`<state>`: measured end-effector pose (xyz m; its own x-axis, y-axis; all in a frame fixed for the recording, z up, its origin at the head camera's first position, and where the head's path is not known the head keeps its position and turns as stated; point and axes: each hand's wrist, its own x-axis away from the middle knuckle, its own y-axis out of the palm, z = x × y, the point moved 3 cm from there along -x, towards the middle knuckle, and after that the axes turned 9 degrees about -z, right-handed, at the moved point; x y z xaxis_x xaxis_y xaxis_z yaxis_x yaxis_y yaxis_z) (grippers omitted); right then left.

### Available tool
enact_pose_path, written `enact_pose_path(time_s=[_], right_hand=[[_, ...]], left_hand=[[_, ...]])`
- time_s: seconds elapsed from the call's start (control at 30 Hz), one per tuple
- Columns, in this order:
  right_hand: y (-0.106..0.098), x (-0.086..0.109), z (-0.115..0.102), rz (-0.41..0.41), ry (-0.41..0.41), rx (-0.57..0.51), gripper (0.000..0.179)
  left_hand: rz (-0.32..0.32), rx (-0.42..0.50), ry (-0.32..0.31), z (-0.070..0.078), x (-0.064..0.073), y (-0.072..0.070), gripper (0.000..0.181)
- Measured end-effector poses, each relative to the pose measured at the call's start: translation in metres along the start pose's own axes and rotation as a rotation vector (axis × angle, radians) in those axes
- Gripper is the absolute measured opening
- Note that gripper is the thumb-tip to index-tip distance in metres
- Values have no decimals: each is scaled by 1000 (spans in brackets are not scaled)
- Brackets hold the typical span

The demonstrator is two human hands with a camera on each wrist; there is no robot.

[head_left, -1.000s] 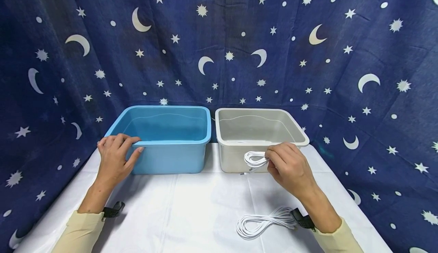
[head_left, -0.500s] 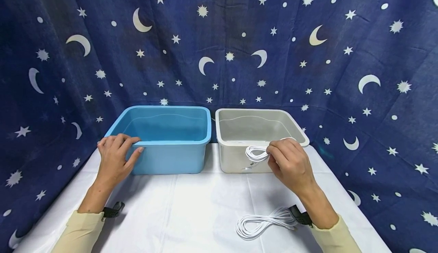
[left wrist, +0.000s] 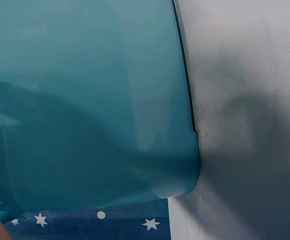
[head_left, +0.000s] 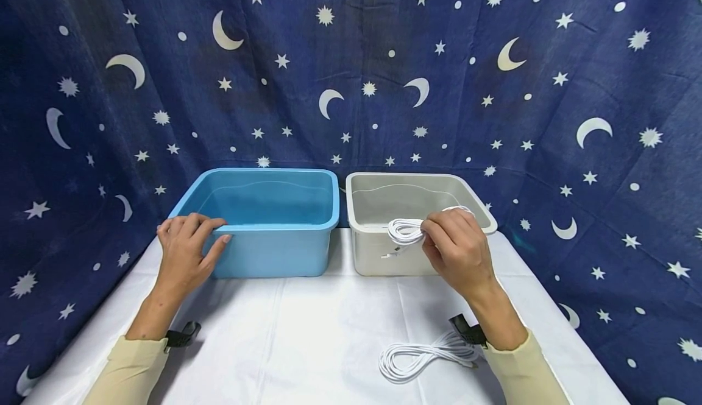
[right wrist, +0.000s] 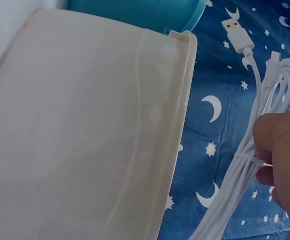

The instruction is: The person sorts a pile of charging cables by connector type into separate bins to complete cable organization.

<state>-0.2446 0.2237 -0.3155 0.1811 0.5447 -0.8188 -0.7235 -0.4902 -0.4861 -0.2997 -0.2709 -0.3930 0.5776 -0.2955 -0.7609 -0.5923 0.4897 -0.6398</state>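
Observation:
My right hand (head_left: 459,253) pinches a coiled white USB cable (head_left: 404,232) between thumb and fingers, at the front rim of the grey bin (head_left: 366,256). In the right wrist view the cable (right wrist: 234,175) is bundled with a tie, its USB plug (right wrist: 237,36) sticking up beyond the bin's rim. My left hand (head_left: 183,256) grips the front left rim of the blue bin (head_left: 274,256), fingers over the edge and thumb against the outside. The blue bin's wall (left wrist: 95,110) fills most of the left wrist view, where nearly all of that hand is out of frame.
A second coiled white cable (head_left: 408,362) lies on the white tablecloth (head_left: 318,338), partly behind my right wrist. The two bins stand side by side with a narrow gap, in front of a dark blue curtain (head_left: 285,112) with moons and stars.
My right hand has risen and moved a little forward and left, bringing the cable from in front of the grey bin's wall up to its rim. The left hand stays put.

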Motion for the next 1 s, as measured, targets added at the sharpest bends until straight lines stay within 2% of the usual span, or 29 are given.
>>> enact_pose_path(time_s=[0.57, 1.0], right_hand=[[20, -10, 5, 40, 44, 8, 20], [41, 2, 20, -31, 138, 29, 18]], left_hand=[[-2, 0, -5, 0, 2, -1, 59], [1, -1, -1, 0, 1, 0, 59]])
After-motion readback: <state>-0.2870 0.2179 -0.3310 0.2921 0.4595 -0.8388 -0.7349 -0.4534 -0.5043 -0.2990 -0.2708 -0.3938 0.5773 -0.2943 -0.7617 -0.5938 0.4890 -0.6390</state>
